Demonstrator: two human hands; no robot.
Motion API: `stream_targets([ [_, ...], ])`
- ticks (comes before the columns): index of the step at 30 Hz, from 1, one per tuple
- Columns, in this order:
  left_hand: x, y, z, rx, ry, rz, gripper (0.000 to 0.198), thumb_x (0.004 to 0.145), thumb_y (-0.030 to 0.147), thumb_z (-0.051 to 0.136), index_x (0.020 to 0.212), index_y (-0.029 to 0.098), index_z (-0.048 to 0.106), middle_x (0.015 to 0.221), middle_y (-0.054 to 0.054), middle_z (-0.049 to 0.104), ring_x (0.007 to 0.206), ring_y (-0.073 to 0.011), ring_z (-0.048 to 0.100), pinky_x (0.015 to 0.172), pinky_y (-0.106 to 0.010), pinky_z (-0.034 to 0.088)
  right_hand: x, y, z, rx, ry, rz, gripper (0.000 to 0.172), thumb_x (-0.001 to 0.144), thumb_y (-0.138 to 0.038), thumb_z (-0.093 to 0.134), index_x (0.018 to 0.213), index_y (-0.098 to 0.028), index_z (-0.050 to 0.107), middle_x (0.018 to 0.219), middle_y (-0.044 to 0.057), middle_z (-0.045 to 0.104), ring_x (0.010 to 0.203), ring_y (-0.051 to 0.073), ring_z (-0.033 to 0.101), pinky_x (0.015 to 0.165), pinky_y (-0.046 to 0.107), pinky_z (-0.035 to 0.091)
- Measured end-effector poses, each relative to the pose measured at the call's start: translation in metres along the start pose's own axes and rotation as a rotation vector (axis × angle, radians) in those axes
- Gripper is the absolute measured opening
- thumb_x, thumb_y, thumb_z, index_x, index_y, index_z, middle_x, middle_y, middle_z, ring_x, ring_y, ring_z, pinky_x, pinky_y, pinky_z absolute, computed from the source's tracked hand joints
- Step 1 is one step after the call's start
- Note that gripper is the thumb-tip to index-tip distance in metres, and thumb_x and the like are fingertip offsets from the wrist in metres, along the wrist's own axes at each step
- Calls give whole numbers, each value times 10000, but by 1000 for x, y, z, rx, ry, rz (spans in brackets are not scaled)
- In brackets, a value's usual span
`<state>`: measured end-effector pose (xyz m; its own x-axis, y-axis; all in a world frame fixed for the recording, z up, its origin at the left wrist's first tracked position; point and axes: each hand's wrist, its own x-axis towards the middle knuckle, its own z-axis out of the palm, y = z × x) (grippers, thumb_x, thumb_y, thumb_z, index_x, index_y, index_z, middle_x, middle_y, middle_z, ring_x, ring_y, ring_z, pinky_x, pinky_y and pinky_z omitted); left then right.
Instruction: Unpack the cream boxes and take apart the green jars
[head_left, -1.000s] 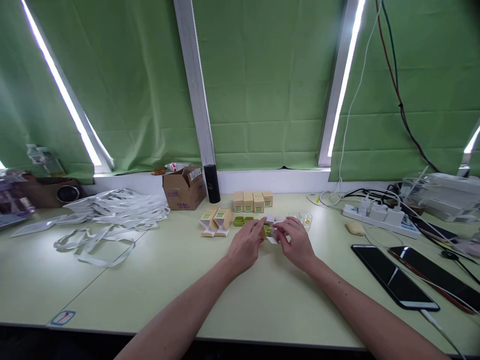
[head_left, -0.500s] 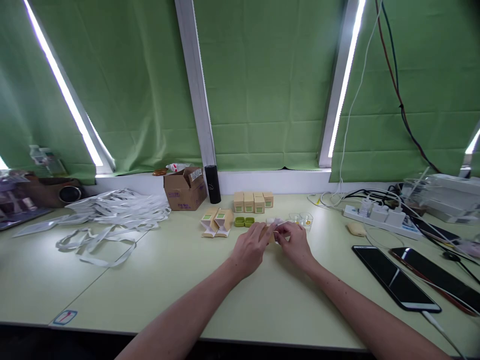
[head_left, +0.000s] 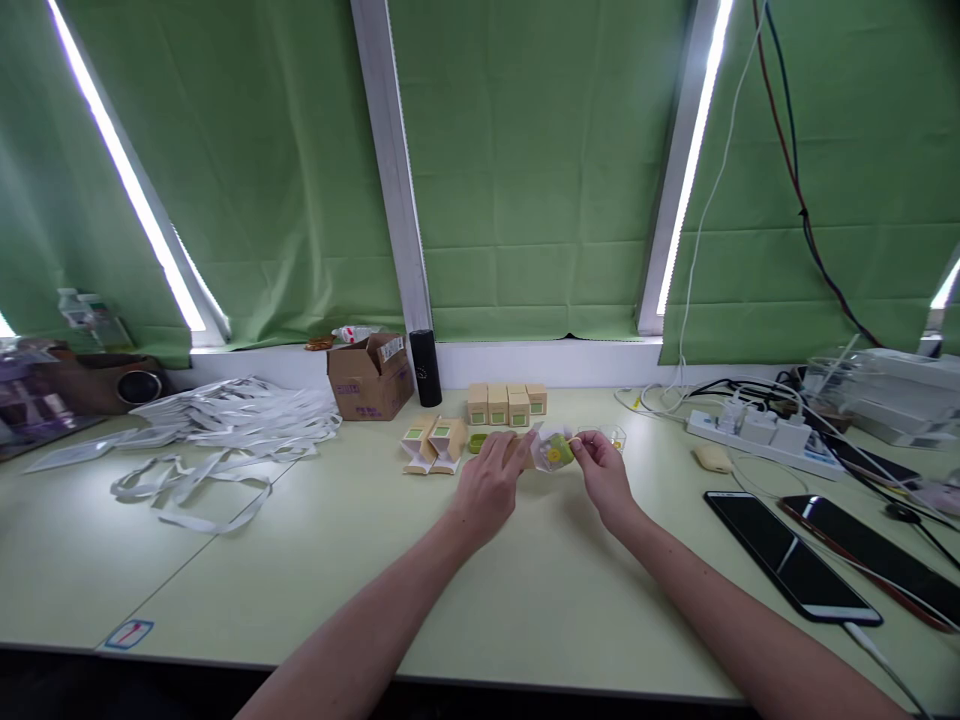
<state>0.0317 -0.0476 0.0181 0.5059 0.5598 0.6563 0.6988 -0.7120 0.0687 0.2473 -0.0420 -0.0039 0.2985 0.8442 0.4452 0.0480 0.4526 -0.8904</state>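
The left hand (head_left: 489, 490) and the right hand (head_left: 604, 478) are pinching a small tan carton (head_left: 541, 450) between them above the table (head_left: 315, 560), fingers curled closed on its ends. The carton is lying with its long axis running left to right, its open white-flapped end pointing toward the right hand, something green and yellow showing inside. Just behind the hands, a green tray (head_left: 478, 442) and clear cups (head_left: 613, 436) are sitting; folded cartons (head_left: 433, 443) are lying to the left, and a row of boxes (head_left: 505, 402) is standing farther back. Two phones (head_left: 789, 552) are resting well apart on the right.
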Motion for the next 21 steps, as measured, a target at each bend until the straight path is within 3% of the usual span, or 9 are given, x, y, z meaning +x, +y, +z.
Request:
stream_targets([
  [5,3,-6,-6,-89,100,-114,677,977,134,502,1615,293,342,1390,-143,600,1331,-331,526,1049,-521,527,5,1,-7,-12,51,-4,471,849,-711,665,906,-247,606,858,69,735,816,264,694,742,407,580],
  [10,5,-13,-3,-275,208,-274,647,975,178,534,1596,283,381,1390,-128,611,1328,-319,539,1136,-571,451,3,8,-5,-32,-23,-11,438,858,-676,675,872,-244,601,828,58,717,810,260,677,744,396,553],
  [16,7,-16,11,-903,234,-456,586,1020,374,556,1555,246,353,1427,-150,610,1276,-263,616,1056,-449,529,-6,8,-2,-268,-237,-85,292,939,-519,589,880,-237,637,910,55,746,881,259,680,834,419,530],
  [21,8,-18,15,-1236,275,-561,529,992,509,600,1408,234,422,1220,-98,719,1148,-235,684,1058,-422,527,-11,2,-2,-406,-322,-136,230,964,-414,528,903,-244,670,907,44,761,860,250,685,847,422,523],
])
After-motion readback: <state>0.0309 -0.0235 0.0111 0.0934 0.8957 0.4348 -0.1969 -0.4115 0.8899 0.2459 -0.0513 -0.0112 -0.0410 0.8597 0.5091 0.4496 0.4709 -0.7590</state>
